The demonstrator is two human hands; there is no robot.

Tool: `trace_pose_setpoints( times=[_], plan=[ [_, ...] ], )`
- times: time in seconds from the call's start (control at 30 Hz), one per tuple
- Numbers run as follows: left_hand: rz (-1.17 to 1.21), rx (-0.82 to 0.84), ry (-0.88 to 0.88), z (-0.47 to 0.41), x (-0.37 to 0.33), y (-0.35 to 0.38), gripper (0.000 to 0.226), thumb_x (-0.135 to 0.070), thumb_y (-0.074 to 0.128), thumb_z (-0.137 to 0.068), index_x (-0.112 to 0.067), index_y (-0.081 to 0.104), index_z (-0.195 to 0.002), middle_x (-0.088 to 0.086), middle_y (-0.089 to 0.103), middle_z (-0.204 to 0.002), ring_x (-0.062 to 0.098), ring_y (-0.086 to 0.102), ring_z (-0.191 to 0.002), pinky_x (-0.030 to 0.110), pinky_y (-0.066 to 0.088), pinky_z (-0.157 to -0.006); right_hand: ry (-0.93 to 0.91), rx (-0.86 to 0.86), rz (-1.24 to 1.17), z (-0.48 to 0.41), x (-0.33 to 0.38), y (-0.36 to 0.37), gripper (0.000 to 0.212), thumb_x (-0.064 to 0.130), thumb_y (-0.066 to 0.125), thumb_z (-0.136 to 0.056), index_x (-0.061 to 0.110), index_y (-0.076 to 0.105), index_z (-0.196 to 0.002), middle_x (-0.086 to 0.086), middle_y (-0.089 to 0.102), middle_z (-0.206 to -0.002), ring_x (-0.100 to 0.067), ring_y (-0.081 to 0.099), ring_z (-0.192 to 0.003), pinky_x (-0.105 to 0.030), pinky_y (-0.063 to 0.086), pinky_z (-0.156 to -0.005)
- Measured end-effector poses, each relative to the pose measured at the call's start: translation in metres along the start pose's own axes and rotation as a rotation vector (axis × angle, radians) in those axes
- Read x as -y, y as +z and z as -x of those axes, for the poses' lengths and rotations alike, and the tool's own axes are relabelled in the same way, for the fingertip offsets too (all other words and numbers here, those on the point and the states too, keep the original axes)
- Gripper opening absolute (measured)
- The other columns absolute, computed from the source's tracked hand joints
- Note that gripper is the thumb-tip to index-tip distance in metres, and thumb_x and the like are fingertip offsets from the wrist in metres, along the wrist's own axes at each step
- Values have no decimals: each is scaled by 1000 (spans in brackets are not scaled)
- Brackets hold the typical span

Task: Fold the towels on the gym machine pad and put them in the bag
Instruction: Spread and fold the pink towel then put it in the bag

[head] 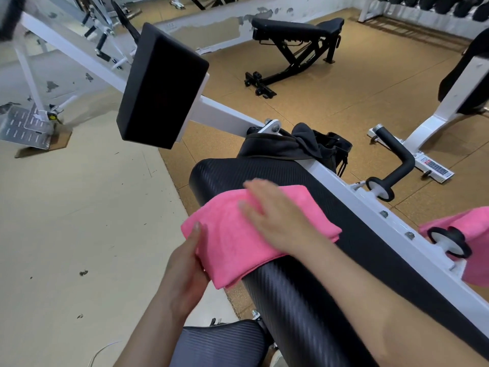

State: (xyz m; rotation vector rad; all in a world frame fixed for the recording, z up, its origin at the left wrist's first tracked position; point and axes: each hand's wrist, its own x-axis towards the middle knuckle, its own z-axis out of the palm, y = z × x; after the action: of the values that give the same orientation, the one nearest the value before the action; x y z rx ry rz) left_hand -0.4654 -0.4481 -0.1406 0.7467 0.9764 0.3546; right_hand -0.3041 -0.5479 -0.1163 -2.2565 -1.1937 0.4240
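right hand (pixel 275 215): flat, fingers straight and spread, palm down on top of the towel (pixel 232 250); fingertips are blurred. left hand (pixel 185 266): holds the towel edge that overhangs the left side of the pad (pixel 291 308), thumb on top, fingers underneath and hidden by the cloth.

towel: pink, folded into a thick rectangle, lying across the pad near its middle. one end lies on top of the pad towards the frame (pixel 370 205); the other end hangs off the pad's left side.

second towel (pixel 476 226): pink, right of the pad, draped over the frame beside a black-and-white roller (pixel 449 241). it is well apart from both hands and partly cut off by the picture edge.

bag (pixel 330 149): black, just beyond the far end of the pad, against the frame. dark cloth (pixel 275 149) lies over the pad's far end, touching the bag. whether the bag mouth is open cannot be told.

bench (pixel 296 41): black, on the floor well beyond the pad.
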Motion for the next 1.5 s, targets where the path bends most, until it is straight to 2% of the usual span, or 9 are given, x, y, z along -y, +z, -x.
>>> trace_pose_setpoints(
  times=[0.13,0.37,0.53,0.83,0.97,1.13,1.23,1.37,1.5],
  plan=[
    [-119,-136,184,12,-1,1,32,-39,57,-94,-15,63,-115,7,74,-105,21,71,-91,37,55,-72,74,180,56,7,0,7,68,65,24,-95,36,7,-154,12,-1,-163,-7,-4,-149,-43,3,-121],
    [-39,-94,270,33,-39,12,17,-28,59,-95,-17,63,-107,11,72,-106,26,68,-89,49,55,-79,318,131,196,18,-27,-5,78,74,16,-89,35,-2,-154,4,-8,-163,-15,-8,-150,-55,8,-118],
    [100,-23,190,40,-47,13,28,-16,58,-94,-6,60,-121,15,72,-107,23,71,-81,30,57,-53,-31,-150,59,27,13,-10,60,44,43,-99,20,27,-152,0,22,-160,-15,20,-146,-34,17,-116],
    [160,377,209,42,-70,26,57,0,67,-72,-10,52,-127,18,58,-109,27,61,-96,38,57,-75,-57,161,108,33,28,10,63,57,20,-98,30,15,-154,6,1,-164,-11,-2,-149,-38,5,-119],
    [54,494,194,38,-80,47,32,2,65,-74,-14,53,-98,0,57,-70,9,56,-59,19,52,-55,100,-86,-643,27,25,-4,51,33,59,-94,16,47,-141,-7,46,-145,-14,44,-127,-34,29,-114],
    [-180,525,166,33,-83,80,36,9,57,-84,-2,49,-117,8,65,-78,15,66,-61,21,57,-59,271,142,-1414,23,9,-48,83,72,39,-80,14,49,-138,-11,58,-133,-27,61,-111,-39,40,-96],
    [-381,550,128,28,-81,95,57,17,60,-81,1,43,-133,17,68,-89,28,71,-81,31,61,-74,167,294,-1478,20,12,-52,68,53,59,-84,4,56,-131,-20,60,-120,-37,55,-112,-47,41,-105],
    [-708,506,323,19,-93,99,53,15,57,-87,-5,44,-134,12,70,-85,16,68,-68,22,57,-62,233,124,-1311,17,-1,-52,21,-1,64,-84,4,67,-104,-17,68,-95,-25,66,-81,-35,57,-75],
    [-1014,395,582,-11,-111,91,64,-25,80,-75,-21,53,-133,-4,65,-110,8,62,-98,27,52,-88,242,74,-1170,22,-9,-53,25,-15,51,-81,4,63,-92,-14,61,-82,-25,60,-74,-31,49,-61]
  ],
)
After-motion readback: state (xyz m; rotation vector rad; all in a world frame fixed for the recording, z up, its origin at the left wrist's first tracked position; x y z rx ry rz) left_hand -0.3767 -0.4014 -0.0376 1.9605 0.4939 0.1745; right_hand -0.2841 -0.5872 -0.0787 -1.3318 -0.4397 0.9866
